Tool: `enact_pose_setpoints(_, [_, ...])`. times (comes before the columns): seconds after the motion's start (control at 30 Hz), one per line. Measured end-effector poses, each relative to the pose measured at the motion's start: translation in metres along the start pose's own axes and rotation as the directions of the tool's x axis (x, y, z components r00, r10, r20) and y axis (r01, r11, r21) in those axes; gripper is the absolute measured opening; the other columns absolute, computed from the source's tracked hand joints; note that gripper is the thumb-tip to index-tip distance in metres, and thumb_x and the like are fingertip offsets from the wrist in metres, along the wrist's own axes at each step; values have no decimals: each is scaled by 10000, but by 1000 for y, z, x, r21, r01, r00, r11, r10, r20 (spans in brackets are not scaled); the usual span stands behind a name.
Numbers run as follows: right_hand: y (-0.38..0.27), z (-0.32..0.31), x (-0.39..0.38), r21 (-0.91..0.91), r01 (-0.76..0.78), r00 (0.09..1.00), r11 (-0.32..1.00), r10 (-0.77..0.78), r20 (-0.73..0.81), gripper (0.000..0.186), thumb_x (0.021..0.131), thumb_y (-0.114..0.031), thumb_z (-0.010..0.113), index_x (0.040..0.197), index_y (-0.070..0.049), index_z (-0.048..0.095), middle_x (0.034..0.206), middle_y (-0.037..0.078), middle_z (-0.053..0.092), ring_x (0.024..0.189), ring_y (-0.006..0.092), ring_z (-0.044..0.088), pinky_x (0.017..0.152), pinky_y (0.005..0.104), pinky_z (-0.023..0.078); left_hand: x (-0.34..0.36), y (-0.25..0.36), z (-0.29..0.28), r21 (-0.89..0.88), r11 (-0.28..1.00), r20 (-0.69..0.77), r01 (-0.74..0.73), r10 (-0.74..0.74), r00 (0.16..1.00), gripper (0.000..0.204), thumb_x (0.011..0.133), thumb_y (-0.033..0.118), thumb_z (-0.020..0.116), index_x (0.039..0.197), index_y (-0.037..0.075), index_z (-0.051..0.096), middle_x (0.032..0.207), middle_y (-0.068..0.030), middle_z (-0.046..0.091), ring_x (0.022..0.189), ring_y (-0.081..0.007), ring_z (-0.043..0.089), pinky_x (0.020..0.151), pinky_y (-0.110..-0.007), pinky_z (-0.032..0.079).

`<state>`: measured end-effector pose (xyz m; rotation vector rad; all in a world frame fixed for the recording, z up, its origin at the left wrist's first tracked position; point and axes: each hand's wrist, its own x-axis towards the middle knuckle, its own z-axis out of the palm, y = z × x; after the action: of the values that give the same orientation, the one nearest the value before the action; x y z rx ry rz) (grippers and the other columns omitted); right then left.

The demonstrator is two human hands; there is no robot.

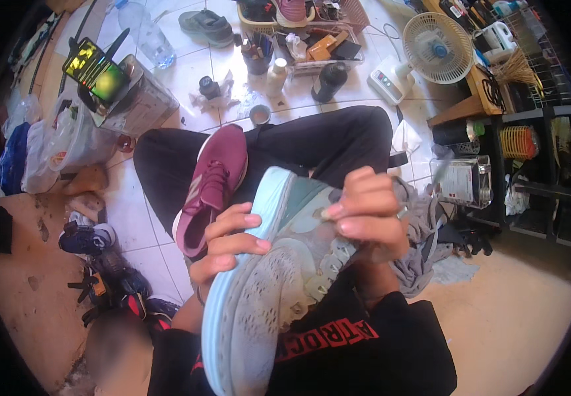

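Note:
A worn grey-green sneaker [285, 264] with a pale blue sole lies tilted on its side across my lap, its perforated toe toward my body. My left hand [229, 241] is closed around the sole edge, fingertips pressed on the midsole and upper. Above the ankle part of the shoe, my right hand [374, 218] is curled in a pinch, a ring on one finger. What those fingertips hold, if anything, cannot be made out. A maroon sneaker [214, 175] rests on my left leg, beside the far end of the grey-green one.
Ahead on white tiles are a small cup [259, 115], a dark bottle [329, 82], a white bottle [277, 77] and a tray of supplies [318, 63]. A fan [437, 49] stands far right. At left, a phone [94, 70] is propped on a metal can [140, 105].

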<state>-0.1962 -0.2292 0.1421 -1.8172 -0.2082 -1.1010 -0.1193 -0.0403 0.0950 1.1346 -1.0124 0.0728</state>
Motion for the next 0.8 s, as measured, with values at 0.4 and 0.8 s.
enact_pose_setpoints(0.4, [32,-10,3,-171,-99,988,980,117,100,321,622,-110,810,926,-61,721,899,72,707,740,209,641,661,330,477,12,-27,-39,-165,901,246,400,-355,902,855,795,324,753,1462,26,307,1269,-242,517,1194,-374,506,1044,-561,351])
enact_pose_setpoints(0.8, [32,-40,14,-7,-350,842,937,317,436,455,560,-61,820,1001,-24,713,944,117,721,854,257,700,728,337,515,-15,-32,-30,67,824,424,562,-534,732,1087,641,350,862,1512,42,288,1498,-169,372,1391,-322,356,1152,-467,254])
